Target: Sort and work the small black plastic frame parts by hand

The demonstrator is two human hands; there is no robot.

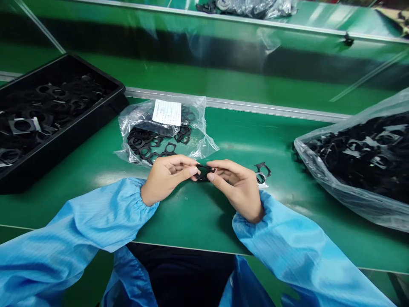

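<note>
Head camera: two hands pinch one small black part (204, 172).
Left hand (166, 177) and right hand (238, 185) both squeeze it in their fingertips — just in front of the small bag (198, 128). Black tray (64, 145) sits left of that bag — big bag (351, 187) to its right.

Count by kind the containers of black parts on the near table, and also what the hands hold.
Black tray: 1
Clear plastic bags: 2 (labelled bag, larger bag)
Black part pinched between left hand and right hand: 1
Total: 4
</note>
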